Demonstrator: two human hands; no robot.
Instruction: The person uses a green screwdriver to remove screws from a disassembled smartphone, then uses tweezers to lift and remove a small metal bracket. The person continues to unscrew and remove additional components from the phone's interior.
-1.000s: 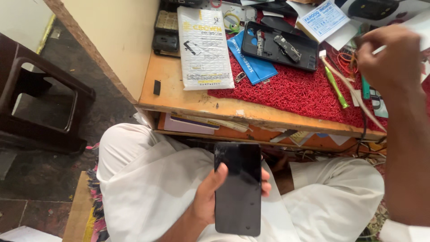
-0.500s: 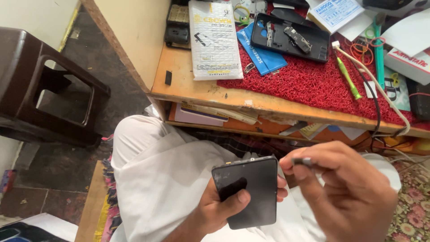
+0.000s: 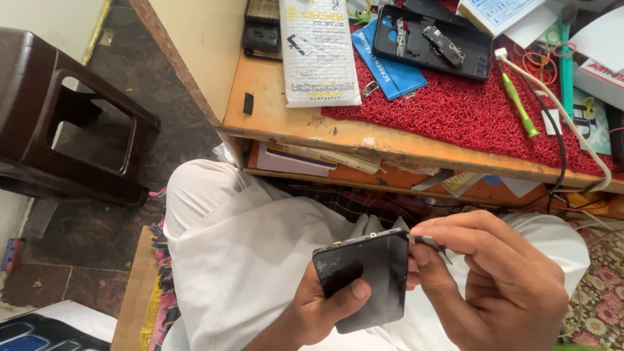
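Left hand [image 3: 325, 305] cups black phone [image 3: 364, 279]; right hand [image 3: 500, 279] pinches thin metal tool [image 3: 430, 243] at phone's edge.

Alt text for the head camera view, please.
A seated person's left hand grips a black smartphone over their lap while the right hand presses a thin metal tool to its top corner. Ahead, a wooden workbench holds a red mat with phone parts.
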